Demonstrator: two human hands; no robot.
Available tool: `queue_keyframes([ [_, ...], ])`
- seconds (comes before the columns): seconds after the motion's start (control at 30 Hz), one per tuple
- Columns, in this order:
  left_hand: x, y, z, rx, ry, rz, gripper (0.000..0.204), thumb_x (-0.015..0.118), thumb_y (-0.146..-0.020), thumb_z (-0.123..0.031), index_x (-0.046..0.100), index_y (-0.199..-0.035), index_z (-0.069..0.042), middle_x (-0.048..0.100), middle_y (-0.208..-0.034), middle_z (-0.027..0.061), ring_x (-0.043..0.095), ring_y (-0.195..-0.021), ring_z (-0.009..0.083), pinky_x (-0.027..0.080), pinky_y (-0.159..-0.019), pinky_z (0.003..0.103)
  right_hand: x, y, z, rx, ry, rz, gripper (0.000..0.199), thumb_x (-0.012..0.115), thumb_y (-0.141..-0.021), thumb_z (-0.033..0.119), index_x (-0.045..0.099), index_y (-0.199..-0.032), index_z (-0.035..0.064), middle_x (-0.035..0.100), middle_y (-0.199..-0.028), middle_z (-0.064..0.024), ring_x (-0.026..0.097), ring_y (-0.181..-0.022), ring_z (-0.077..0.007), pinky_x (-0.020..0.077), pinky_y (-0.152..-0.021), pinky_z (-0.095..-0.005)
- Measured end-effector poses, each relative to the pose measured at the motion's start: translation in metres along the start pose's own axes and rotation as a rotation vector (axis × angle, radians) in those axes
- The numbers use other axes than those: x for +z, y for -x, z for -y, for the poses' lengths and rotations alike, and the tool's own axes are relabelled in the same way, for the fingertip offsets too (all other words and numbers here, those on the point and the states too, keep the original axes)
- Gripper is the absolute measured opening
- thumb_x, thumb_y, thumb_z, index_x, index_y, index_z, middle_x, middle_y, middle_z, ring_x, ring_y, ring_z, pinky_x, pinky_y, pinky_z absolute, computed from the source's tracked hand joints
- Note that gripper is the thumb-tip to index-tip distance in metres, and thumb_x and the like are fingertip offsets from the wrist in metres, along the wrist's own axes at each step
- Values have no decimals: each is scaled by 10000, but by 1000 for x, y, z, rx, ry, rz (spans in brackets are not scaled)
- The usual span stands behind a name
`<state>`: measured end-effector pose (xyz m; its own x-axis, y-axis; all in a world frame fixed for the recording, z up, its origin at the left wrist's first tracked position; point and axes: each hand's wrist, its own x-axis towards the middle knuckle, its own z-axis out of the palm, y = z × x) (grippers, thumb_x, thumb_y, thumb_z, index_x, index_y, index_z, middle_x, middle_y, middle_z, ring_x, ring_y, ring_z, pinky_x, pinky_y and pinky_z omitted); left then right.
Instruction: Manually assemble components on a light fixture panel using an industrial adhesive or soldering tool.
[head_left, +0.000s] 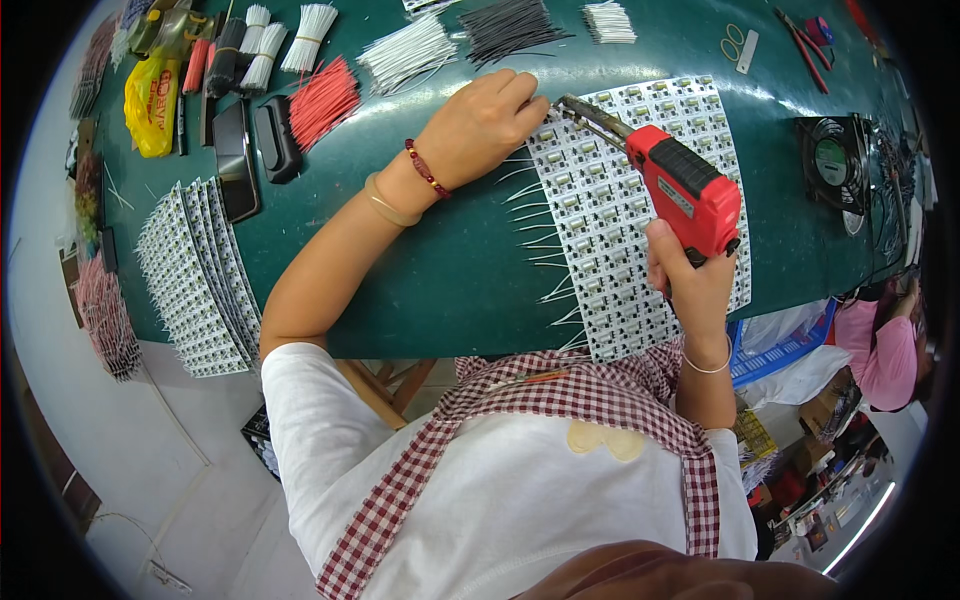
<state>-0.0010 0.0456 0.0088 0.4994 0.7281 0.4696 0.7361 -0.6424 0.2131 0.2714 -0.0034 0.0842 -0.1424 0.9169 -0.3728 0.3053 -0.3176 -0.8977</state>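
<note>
A big sheet of little circuit boards (640,210) lies on the green table (450,270), right in front of the person. White wires (540,240) already stick out along most of its left edge (the near ones look done). At the far end, the left hand (485,125) pinches a wire at the sheet's edge. The right hand (690,285) grips a red soldering gun (685,190), its tip at that spot. More board sheets (195,280) wait on the left, with wire bundles (410,50) at the far side.

Bare green table (450,270) lies open under the left hand (485,125); red wires (322,100) crowd its left. A fan (830,160) blocks beyond the right hand (690,280).
</note>
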Motion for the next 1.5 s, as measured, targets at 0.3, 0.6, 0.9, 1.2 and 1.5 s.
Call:
queue_keyframes([
  [0.3, -1, -1, 1, 3, 12, 16, 217, 605, -764, -8, 628, -977, -37, 523, -874, 88, 577, -820, 250, 507, -706, 348, -4, 4, 6, -61, -123, 16, 123, 717, -872, 88, 623, -877, 9, 583, -610, 2, 526, -470, -67, 410, -442, -220],
  [0.6, -8, -6, -3, 91, -210, -33, 191, 625, -747, -85, 650, -934, -59, 546, -828, 42, 572, -798, 199, 453, -654, 302, -6, 6, 1, -58, -166, 8, 136, 717, -876, 91, 616, -911, 7, 583, -619, -5, 530, -481, -70, 423, -449, -222],
  [0.9, 3, 3, -20, -4, -100, -101, 215, 629, -725, -46, 661, -938, -33, 507, -779, 57, 530, -715, 203, 465, -616, 318, -7, 5, -1, 8, -123, -5, 142, 730, -861, 99, 625, -886, 6, 590, -614, -6, 529, -463, -63, 425, -431, -215],
  [1.2, 6, 4, -26, -37, -69, -97, 219, 628, -724, -27, 651, -940, -6, 494, -779, 69, 530, -727, 215, 471, -632, 328, -6, 2, -5, -30, -62, -9, 161, 748, -848, 116, 641, -862, -4, 594, -611, 2, 526, -454, -53, 422, -424, -207],
  [1.5, 7, 4, -26, -47, -57, -97, 215, 623, -730, -14, 646, -943, -1, 501, -796, 73, 531, -740, 222, 473, -656, 331, -8, 4, -5, -20, -3, -17, 181, 762, -839, 134, 650, -891, 1, 602, -633, 3, 521, -458, -52, 417, -430, -209],
])
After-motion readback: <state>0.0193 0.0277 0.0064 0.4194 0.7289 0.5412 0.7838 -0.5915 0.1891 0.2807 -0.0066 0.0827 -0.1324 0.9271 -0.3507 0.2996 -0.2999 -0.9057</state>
